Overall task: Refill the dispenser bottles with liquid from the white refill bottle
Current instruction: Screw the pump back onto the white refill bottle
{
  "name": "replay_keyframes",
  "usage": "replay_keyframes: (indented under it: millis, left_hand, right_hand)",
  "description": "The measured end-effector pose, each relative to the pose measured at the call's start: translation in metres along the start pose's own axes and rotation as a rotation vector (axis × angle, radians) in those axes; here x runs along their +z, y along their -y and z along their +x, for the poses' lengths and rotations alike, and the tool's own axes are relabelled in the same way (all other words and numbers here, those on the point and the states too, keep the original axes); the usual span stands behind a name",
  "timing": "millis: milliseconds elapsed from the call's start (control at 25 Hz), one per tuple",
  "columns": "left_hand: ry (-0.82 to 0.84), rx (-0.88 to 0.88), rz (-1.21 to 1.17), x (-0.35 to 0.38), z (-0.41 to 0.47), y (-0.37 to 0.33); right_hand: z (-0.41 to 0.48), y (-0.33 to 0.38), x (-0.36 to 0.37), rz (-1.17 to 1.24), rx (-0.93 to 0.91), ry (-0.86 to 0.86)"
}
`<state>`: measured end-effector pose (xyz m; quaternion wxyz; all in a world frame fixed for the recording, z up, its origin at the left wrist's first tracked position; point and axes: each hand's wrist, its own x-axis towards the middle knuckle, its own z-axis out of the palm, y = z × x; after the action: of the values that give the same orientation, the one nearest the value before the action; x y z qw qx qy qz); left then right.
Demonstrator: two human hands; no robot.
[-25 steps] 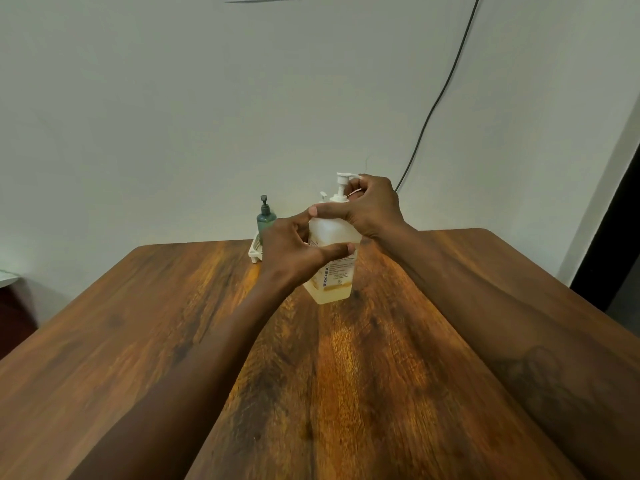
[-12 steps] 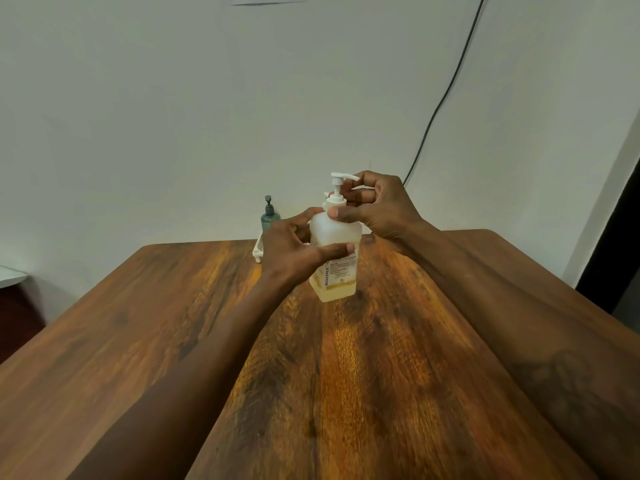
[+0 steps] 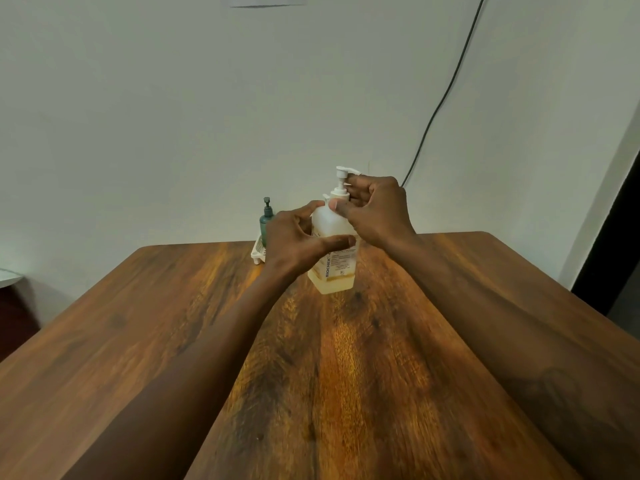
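A translucent white pump bottle (image 3: 334,271) with a printed label and a little yellowish liquid at its base stands on the wooden table (image 3: 346,358). My left hand (image 3: 298,239) wraps around its body from the left. My right hand (image 3: 374,211) grips the collar of its white pump head (image 3: 341,178), with the nozzle sticking out above my fingers. Behind it, a small dark green dispenser bottle (image 3: 266,220) stands in a white plastic tray (image 3: 258,252) at the table's far edge. My hands hide most of the tray.
A pale wall rises right behind the table, with a black cable (image 3: 446,95) running down it to the right of the bottle. A dark doorway (image 3: 613,244) is at the right. A white object's edge (image 3: 8,277) shows at the far left.
My right hand has shifted its grip around the pump collar, and the pump nozzle has turned from pointing right to pointing left. The bottle stays in place under my left hand.
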<state>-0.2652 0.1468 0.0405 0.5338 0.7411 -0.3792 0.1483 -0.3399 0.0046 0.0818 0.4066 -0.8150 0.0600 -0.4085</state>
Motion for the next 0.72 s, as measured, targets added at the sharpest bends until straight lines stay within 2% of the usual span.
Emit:
replay_keyframes:
  millis: [120, 320, 480, 720]
  left_hand:
    - [0.048, -0.047, -0.095, 0.008, 0.01, 0.007]
    - [0.131, -0.084, -0.103, 0.043, 0.058, 0.03]
    - [0.181, -0.098, -0.044, 0.1, 0.118, 0.057]
    - [0.416, -0.295, -0.102, 0.19, 0.213, 0.131]
  right_hand:
    - [0.012, -0.003, -0.008, 0.004, 0.001, 0.019]
    - [0.058, -0.034, -0.022, -0.075, 0.017, 0.062]
    - [0.109, -0.088, -0.022, -0.174, 0.034, -0.005]
    - [0.188, -0.2, -0.01, -0.231, 0.122, -0.069]
